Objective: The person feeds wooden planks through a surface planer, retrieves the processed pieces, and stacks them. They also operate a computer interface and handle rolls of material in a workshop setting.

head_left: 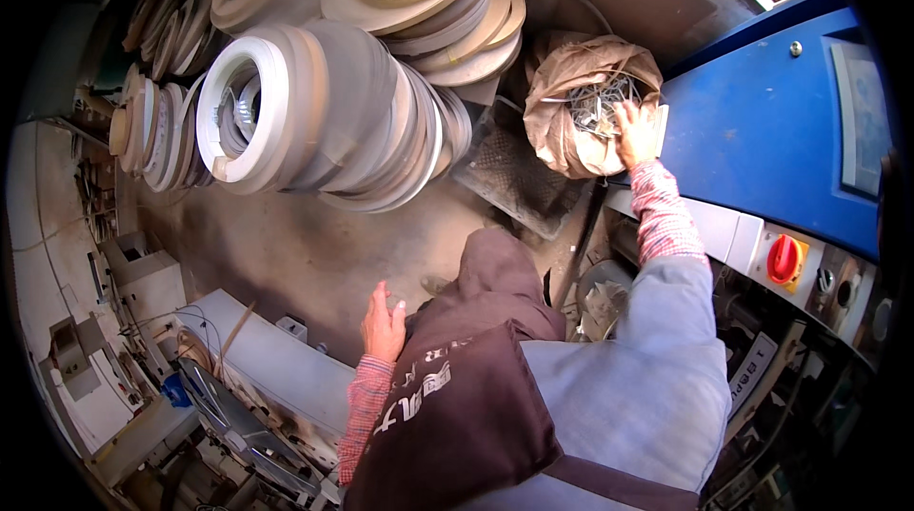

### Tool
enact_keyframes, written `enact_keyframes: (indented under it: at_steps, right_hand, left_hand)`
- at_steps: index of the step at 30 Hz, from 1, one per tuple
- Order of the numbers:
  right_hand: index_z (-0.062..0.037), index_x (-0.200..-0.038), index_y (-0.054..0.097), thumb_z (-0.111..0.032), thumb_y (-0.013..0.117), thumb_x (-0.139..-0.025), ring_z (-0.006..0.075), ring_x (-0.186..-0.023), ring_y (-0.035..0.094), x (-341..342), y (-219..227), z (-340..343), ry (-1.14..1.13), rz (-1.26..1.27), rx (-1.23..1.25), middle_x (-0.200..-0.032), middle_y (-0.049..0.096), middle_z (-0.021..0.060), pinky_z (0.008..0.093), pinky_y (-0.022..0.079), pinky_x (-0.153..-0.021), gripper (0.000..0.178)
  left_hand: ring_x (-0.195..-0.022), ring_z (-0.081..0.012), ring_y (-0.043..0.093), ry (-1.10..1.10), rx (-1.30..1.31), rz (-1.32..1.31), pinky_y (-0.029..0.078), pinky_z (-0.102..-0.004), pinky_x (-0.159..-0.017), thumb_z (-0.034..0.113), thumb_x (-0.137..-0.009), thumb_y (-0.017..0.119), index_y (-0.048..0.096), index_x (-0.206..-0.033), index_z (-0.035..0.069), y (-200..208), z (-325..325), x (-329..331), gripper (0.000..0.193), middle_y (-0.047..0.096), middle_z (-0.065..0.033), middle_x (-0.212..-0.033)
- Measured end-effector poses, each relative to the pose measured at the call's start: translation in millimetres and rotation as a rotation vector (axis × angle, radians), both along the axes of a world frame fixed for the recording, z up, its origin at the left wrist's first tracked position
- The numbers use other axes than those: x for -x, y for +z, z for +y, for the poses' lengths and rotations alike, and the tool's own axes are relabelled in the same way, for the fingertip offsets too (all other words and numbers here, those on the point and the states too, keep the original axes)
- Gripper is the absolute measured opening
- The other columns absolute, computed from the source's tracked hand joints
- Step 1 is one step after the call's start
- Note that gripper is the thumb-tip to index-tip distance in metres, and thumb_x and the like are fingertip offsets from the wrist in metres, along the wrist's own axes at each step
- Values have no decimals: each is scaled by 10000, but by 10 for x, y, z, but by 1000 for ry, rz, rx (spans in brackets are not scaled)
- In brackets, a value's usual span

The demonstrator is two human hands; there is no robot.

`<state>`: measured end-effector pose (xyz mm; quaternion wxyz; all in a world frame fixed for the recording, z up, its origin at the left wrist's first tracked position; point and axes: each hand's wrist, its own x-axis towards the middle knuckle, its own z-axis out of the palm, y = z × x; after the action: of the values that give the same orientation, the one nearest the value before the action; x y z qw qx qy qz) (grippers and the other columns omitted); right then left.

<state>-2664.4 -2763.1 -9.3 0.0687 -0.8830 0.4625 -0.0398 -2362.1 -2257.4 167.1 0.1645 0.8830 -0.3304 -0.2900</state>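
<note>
A crumpled brown paper sack [554,126] stands open at the far right, stuffed with a tangle of thin pale strips [598,104]. At its right rim is my right hand [636,133], fingers stretched over the edge of the tangle; their tips partly blend with the strips, and no grip on them shows. My left hand [384,328] hangs in front of my body at the left, fingers apart and nothing in it. A dark brown apron [457,406] covers my front.
Large coils of edge banding [352,102] stand in rows at the far left, with more flat rolls [428,7] stacked behind. A blue machine cabinet [752,121] with a red rotary switch [784,259] borders the right. A dark crate [524,178] lies on the floor beside the sack.
</note>
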Motion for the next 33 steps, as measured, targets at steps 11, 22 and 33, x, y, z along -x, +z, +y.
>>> enact_keyframes:
  at_steps: [11,22,33]
  right_hand:
    - [-102,-1297,493,-219,701,-849,409,-1152,580,-355,-669,1504,-276,-101,-700,-1195,603,231,482,476,-963,508]
    - [-103,-1476,366,-253,674,-841,425,-1260,506,-983,-1218,625,-302,-489,-432,-1370,517,269,442,411,-1050,721]
    - [-126,-1442,428,-303,676,-846,450,-1292,456,-1801,-1654,-18,-484,-244,-821,-1340,491,330,457,386,-1077,670]
  left_hand:
    - [-731,-253,662,-57,-1,10,525,-382,-719,223,-915,591,449,-1371,25,-171,48,-128,518,605,-169,-1176]
    - [-979,-377,616,15,-140,41,495,-440,-841,236,-920,606,516,-1280,-34,-6,278,43,459,602,-224,-1125]
    - [-794,-222,617,332,-254,166,508,-347,-734,198,-919,637,539,-1260,-12,73,607,288,413,641,-135,-1019]
